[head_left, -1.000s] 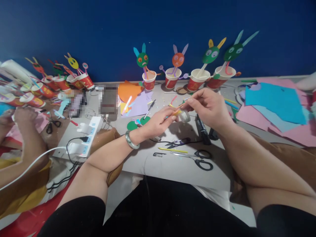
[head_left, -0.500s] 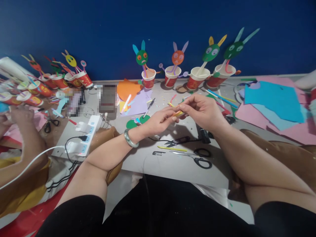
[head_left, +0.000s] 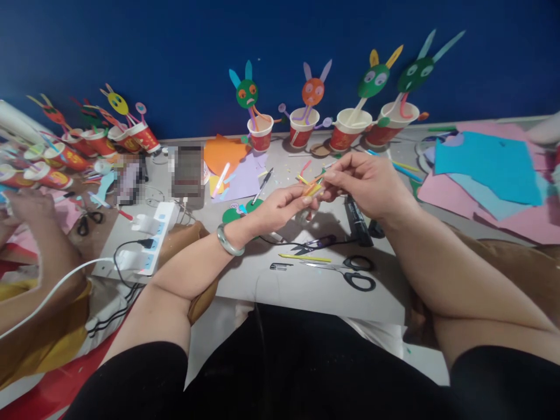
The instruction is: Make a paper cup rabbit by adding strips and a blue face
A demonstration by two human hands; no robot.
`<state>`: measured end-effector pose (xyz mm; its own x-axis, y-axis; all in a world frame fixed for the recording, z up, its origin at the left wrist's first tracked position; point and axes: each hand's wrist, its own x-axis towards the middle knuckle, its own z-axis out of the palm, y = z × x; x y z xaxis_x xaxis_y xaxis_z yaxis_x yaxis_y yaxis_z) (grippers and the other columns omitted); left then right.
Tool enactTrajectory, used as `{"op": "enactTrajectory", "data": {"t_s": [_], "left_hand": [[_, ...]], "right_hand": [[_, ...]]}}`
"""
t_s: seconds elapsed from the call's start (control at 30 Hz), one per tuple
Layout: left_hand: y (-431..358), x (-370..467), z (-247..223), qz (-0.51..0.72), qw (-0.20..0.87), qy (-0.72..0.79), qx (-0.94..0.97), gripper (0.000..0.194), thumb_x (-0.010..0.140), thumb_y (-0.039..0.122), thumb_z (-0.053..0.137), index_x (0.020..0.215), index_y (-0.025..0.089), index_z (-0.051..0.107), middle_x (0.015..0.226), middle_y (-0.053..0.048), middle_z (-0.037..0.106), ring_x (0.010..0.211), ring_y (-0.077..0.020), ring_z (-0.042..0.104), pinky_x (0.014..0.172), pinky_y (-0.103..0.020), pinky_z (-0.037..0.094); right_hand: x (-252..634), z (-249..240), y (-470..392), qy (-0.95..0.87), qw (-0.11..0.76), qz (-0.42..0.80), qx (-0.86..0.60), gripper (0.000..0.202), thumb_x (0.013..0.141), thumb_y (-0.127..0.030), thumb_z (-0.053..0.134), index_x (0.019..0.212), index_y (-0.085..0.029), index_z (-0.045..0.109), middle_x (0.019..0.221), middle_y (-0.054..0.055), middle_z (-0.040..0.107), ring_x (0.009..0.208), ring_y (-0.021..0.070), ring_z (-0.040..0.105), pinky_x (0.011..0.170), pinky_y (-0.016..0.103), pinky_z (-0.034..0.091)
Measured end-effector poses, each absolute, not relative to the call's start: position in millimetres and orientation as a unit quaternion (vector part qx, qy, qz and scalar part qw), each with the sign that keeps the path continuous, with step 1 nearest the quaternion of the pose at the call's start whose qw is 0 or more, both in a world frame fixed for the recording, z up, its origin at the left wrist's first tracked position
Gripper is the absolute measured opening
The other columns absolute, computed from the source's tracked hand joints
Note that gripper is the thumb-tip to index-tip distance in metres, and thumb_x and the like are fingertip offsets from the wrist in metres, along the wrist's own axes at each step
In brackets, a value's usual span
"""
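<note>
My left hand (head_left: pixel 280 209), with a jade-coloured bangle on the wrist, pinches a small bundle of thin yellow and orange strips (head_left: pixel 313 189) over the middle of the table. My right hand (head_left: pixel 371 185) has thumb and forefinger pressed together at the upper end of an orange strip from that bundle. Below the hands lie black-handled scissors (head_left: pixel 345 269), a yellow strip (head_left: pixel 305 258) and a small dark clip-like piece (head_left: pixel 281 266). Partly in the hands' shadow are a second pair of scissors (head_left: pixel 315 242) and a black corded tool (head_left: pixel 357 221).
Paper cups with paper-faced figures, such as a red one (head_left: pixel 261 137), stand along the blue wall (head_left: pixel 175 58). Coloured paper (head_left: pixel 485 169) is piled at right. A power strip (head_left: pixel 158 239) with cables lies at left, beside another person's arm (head_left: pixel 48 239).
My right hand has drawn slightly right, away from my left hand, and an orange strip now shows between them. The view has shifted a little.
</note>
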<state>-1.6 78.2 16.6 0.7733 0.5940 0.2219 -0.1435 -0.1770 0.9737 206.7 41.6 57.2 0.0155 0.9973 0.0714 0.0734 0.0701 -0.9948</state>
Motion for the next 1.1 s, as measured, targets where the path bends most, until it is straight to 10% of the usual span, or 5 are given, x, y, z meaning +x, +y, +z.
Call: {"op": "enactTrajectory", "data": {"t_s": [0.27, 0.53, 0.77, 0.9, 1.1], "left_hand": [[79.6, 2.2, 8.2, 0.333, 0.672, 0.202, 0.63, 0.054, 0.094, 0.07, 0.07, 0.099, 0.016, 0.074, 0.09, -0.003, 0.067, 0.07, -0.0077, 0.061, 0.067, -0.025, 0.053], [88.0, 0.1, 7.7, 0.398, 0.587, 0.205, 0.675, 0.059, 0.094, 0.073, 0.067, 0.096, 0.015, 0.077, 0.103, -0.008, 0.069, 0.069, -0.0065, 0.061, 0.063, -0.024, 0.055], [92.2, 0.5, 6.5, 0.424, 0.568, 0.218, 0.671, 0.058, 0.095, 0.073, 0.066, 0.095, 0.016, 0.077, 0.104, -0.008, 0.071, 0.072, -0.0087, 0.064, 0.064, -0.026, 0.056], [88.0, -0.5, 12.5, 0.42, 0.577, 0.22, 0.665, 0.058, 0.094, 0.073, 0.066, 0.097, 0.016, 0.077, 0.107, -0.008, 0.072, 0.069, -0.0071, 0.061, 0.068, -0.027, 0.057], [83.3, -2.8, 18.0, 0.396, 0.63, 0.204, 0.636, 0.057, 0.09, 0.073, 0.073, 0.1, 0.017, 0.079, 0.098, -0.005, 0.072, 0.069, -0.0077, 0.058, 0.065, -0.024, 0.052]], "right_hand": [[224.1, 65.3, 45.5, -0.552, 0.455, 0.506, -0.482, 0.057, 0.06, -0.061, 0.103, 0.077, -0.015, 0.074, 0.066, 0.005, 0.073, 0.057, 0.0139, 0.068, 0.055, 0.027, 0.055], [237.4, 67.8, 48.6, -0.567, 0.406, 0.497, -0.516, 0.037, 0.077, -0.05, 0.095, 0.092, -0.02, 0.079, 0.075, 0.005, 0.076, 0.06, 0.0169, 0.067, 0.06, 0.033, 0.056], [241.8, 79.1, 31.1, -0.632, 0.292, 0.346, -0.629, 0.057, 0.09, -0.031, 0.079, 0.142, -0.014, 0.062, 0.079, 0.005, 0.079, 0.065, 0.0206, 0.073, 0.069, 0.035, 0.054], [238.3, 69.5, 10.6, -0.745, 0.116, 0.264, -0.601, 0.024, 0.091, -0.037, 0.075, 0.105, -0.018, 0.075, 0.085, 0.009, 0.08, 0.076, 0.0224, 0.073, 0.073, 0.034, 0.049], [201.4, 37.2, -12.6, -0.844, -0.159, 0.116, -0.5, 0.02, 0.089, -0.014, 0.068, 0.105, -0.017, 0.079, 0.11, 0.014, 0.08, 0.103, 0.0286, 0.075, 0.073, 0.031, 0.045]]}}
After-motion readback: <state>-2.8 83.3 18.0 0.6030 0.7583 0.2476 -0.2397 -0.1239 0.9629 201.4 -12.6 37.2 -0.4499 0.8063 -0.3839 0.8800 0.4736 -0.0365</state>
